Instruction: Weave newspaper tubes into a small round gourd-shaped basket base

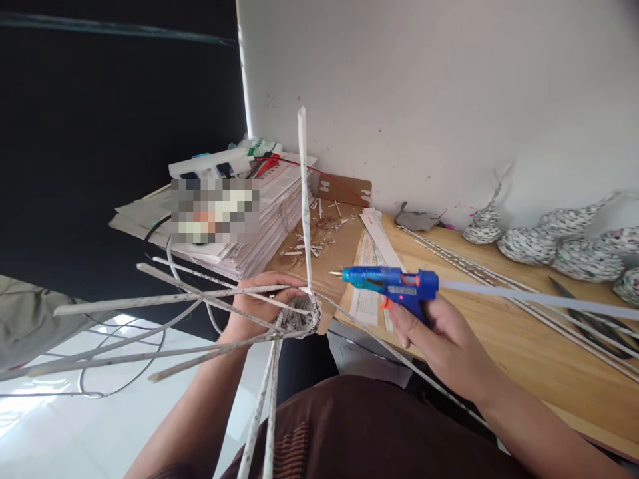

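Note:
My left hand (pixel 259 303) grips a small woven paper basket (pixel 302 316) made of rolled newspaper tubes. Long loose paper tubes (pixel 200 297) fan out from it to the left and downward, and one stands straight up from its rim. In my right hand (pixel 436 339) is a blue hot glue gun (pixel 392 283), my fingers wrapped around its handle by the orange trigger. A small red light glows on its body, and a long clear glue stick (pixel 539 298) runs out of its back. The nozzle points left at the basket, a short gap away from it.
A tall stack of newspapers (pixel 269 229) holds a white power strip (pixel 212 164) and cables. Paper scraps litter a cardboard sheet (pixel 334 236). On the wooden table (pixel 479 319) lie paper tubes, dark scissors (pixel 594 326) and several woven gourd shapes (pixel 529 239) along the wall.

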`<act>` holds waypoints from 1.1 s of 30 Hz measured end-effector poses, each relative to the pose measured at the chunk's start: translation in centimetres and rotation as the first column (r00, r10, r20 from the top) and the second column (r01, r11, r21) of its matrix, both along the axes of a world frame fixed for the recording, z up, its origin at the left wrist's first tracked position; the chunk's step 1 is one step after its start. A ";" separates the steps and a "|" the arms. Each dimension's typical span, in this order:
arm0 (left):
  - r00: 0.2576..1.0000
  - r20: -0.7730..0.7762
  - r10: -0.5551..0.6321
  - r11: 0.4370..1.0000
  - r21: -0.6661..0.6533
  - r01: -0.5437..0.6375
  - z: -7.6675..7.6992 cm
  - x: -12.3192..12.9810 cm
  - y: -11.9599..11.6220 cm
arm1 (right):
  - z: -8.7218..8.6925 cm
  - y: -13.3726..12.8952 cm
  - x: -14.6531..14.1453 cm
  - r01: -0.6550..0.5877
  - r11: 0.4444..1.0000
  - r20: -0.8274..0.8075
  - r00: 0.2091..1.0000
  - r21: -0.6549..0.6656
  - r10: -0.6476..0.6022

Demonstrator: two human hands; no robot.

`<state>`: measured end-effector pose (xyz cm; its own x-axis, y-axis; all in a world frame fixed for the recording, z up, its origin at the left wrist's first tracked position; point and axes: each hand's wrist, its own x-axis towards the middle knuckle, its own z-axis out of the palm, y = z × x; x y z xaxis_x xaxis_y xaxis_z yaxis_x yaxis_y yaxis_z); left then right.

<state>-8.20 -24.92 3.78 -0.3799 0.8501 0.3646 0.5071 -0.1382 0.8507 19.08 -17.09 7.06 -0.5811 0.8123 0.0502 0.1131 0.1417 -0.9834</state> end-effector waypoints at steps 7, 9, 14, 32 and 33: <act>1.000 -0.016 0.012 1.000 -0.026 -0.013 1.3 -1.3 -2.3 | -3.1 4.0 -4.4 0.102 0.894 -0.140 0.974 -0.436 -0.180; 0.999 0.008 0.044 0.999 -0.020 -0.044 1.7 -1.5 -2.9 | -4.1 5.2 -5.6 0.113 0.927 0.006 0.993 -0.359 -0.119; 0.998 0.045 0.050 0.999 -0.011 -0.050 2.1 -1.5 -3.6 | -5.9 7.7 -8.8 0.153 0.986 0.336 0.934 -0.064 -0.123; 0.993 -0.028 -0.118 0.988 -0.107 0.114 0.5 0.7 -1.3 | -5.1 11.0 -12.7 0.108 0.902 0.210 0.978 -0.417 -0.020; 0.992 -0.039 -0.118 0.988 -0.105 0.113 0.4 0.8 -1.2 | -4.8 10.6 -12.1 0.102 0.911 0.215 0.977 -0.400 -0.015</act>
